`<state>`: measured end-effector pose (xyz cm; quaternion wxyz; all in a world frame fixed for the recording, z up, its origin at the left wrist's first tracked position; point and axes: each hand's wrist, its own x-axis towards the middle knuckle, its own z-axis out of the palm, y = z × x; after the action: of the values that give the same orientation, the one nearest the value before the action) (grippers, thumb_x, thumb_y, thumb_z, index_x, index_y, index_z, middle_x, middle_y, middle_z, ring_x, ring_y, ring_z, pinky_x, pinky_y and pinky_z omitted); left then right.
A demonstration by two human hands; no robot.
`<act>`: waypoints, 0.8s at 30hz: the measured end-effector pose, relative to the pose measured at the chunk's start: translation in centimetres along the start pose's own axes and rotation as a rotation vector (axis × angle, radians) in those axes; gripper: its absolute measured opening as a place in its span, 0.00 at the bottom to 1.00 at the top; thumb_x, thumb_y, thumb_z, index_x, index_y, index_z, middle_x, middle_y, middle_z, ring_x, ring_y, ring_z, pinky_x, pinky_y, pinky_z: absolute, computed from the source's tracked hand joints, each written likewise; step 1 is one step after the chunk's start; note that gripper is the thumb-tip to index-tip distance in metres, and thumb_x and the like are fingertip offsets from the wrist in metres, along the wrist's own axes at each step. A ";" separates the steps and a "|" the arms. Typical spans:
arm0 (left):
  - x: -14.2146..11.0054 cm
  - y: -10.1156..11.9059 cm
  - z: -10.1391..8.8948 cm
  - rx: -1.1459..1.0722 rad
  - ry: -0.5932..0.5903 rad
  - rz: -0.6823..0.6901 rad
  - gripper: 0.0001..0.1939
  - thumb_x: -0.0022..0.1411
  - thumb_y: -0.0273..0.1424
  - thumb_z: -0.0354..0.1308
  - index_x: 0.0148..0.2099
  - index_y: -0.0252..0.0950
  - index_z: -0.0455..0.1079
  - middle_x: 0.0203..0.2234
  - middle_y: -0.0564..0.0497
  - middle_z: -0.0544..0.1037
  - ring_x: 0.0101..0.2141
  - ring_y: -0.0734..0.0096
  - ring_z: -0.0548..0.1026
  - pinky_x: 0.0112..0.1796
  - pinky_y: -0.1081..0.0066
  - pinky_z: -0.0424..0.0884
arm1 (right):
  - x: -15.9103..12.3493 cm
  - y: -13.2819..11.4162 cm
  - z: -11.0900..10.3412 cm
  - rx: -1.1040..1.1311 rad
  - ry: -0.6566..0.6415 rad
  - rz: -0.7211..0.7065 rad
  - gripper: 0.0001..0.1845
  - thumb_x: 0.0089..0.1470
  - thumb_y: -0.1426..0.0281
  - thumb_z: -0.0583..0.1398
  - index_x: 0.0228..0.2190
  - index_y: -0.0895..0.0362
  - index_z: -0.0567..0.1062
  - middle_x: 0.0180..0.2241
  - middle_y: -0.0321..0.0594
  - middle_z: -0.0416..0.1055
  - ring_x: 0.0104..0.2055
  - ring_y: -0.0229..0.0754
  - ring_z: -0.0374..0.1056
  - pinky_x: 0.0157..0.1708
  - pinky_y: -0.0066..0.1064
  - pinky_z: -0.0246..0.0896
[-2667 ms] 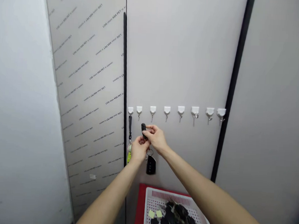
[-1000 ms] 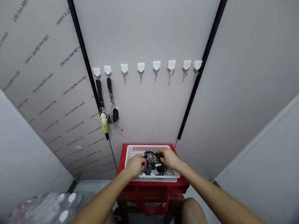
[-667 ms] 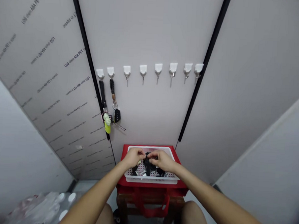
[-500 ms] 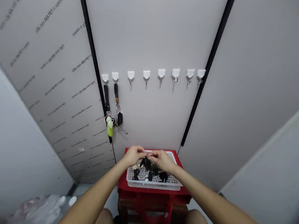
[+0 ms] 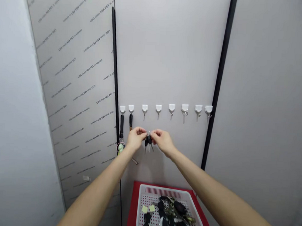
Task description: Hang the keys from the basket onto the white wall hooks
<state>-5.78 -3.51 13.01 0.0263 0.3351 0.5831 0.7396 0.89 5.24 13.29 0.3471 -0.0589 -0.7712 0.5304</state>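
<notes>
Between my two hands hangs a small bunch of keys point(image 5: 148, 140) with black heads and metal blades pointing down. My left hand point(image 5: 136, 138) pinches it from the left, fingers closed near its top. From the right, my right hand point(image 5: 162, 140) pinches the same spot with thumb and fingertips. The bunch is just below the third white hook point(image 5: 144, 108) from the left, apart from it. On the first hook hangs a black strap point(image 5: 122, 126) with a pale green charm point(image 5: 120, 147). A braided black strap point(image 5: 130, 120) hangs from the second; my left hand hides its lower end.
Several more white hooks point(image 5: 171, 108) run right along the panel. Below, a white perforated basket point(image 5: 140, 208) holds many black keys point(image 5: 179, 207) and two pale yellow squares point(image 5: 152, 208). It stands on a red surface point(image 5: 133, 207). Black trim strips point(image 5: 220, 73) flank the panel.
Earlier, a key fob on the braided strap was in my hands; that strap then hung on the second hook. My hands reached into the basket and have risen with the bunch of keys toward the hooks.
</notes>
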 end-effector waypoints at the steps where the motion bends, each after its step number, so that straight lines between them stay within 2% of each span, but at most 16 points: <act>1: 0.7 0.6 -0.1 0.001 0.035 0.044 0.04 0.37 0.22 0.52 0.21 0.32 0.61 0.15 0.57 0.65 0.19 0.83 0.63 0.24 0.78 0.61 | 1.0 -0.8 0.2 0.018 0.034 -0.010 0.06 0.35 0.69 0.52 0.15 0.60 0.63 0.12 0.31 0.58 0.15 0.28 0.54 0.15 0.20 0.50; 6: 3.2 2.3 -0.7 0.183 0.080 0.179 0.09 0.41 0.21 0.48 0.27 0.33 0.66 0.24 0.51 0.71 0.27 0.77 0.67 0.34 0.73 0.61 | 4.8 -3.1 1.4 0.092 0.150 -0.009 0.05 0.35 0.71 0.52 0.15 0.60 0.63 0.15 0.33 0.61 0.16 0.29 0.57 0.14 0.20 0.52; 10: 3.8 2.4 -0.8 0.355 0.066 0.204 0.13 0.42 0.20 0.46 0.31 0.32 0.67 0.30 0.49 0.72 0.32 0.74 0.67 0.38 0.72 0.60 | 6.4 -2.9 2.3 0.067 0.201 0.062 0.05 0.36 0.71 0.52 0.15 0.60 0.63 0.14 0.34 0.61 0.15 0.29 0.57 0.13 0.20 0.53; 14: 3.5 1.9 -0.9 0.462 0.045 0.169 0.14 0.42 0.20 0.47 0.34 0.31 0.66 0.31 0.48 0.71 0.32 0.74 0.67 0.38 0.73 0.60 | 6.6 -2.4 2.8 0.007 0.210 0.098 0.05 0.37 0.72 0.51 0.18 0.61 0.65 0.15 0.34 0.62 0.15 0.28 0.57 0.13 0.19 0.53; 17: 2.3 0.8 -1.1 0.449 0.101 0.160 0.14 0.42 0.22 0.48 0.35 0.31 0.65 0.30 0.48 0.71 0.31 0.75 0.67 0.37 0.72 0.61 | 5.3 -1.6 2.0 -0.035 0.217 0.045 0.08 0.38 0.73 0.51 0.25 0.61 0.66 0.18 0.33 0.63 0.15 0.27 0.57 0.15 0.19 0.53; 20: -0.1 -1.8 -1.4 0.342 0.125 0.103 0.14 0.42 0.23 0.49 0.35 0.32 0.65 0.28 0.50 0.70 0.29 0.77 0.67 0.34 0.73 0.62 | 2.3 0.7 0.2 -0.148 0.157 -0.009 0.12 0.39 0.72 0.51 0.30 0.60 0.65 0.19 0.33 0.64 0.16 0.26 0.57 0.17 0.19 0.53; 22: -2.4 -4.4 -1.4 0.270 0.064 0.004 0.12 0.41 0.24 0.49 0.33 0.33 0.65 0.27 0.52 0.70 0.28 0.78 0.66 0.33 0.74 0.62 | -0.7 3.5 -1.4 -0.267 0.007 0.013 0.11 0.39 0.73 0.51 0.29 0.61 0.66 0.20 0.34 0.64 0.17 0.27 0.57 0.19 0.19 0.53; 24: -5.3 -7.4 -1.0 0.254 -0.036 -0.137 0.11 0.41 0.23 0.49 0.32 0.32 0.65 0.27 0.52 0.70 0.27 0.79 0.66 0.32 0.75 0.62 | -4.2 6.8 -2.9 -0.429 -0.198 0.085 0.10 0.38 0.74 0.51 0.27 0.62 0.67 0.20 0.35 0.65 0.19 0.28 0.58 0.22 0.20 0.53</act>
<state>-4.79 -4.25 3.98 0.0446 0.3085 0.6929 0.6502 3.90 8.51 6.00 0.2269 -0.1115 -0.8934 0.3714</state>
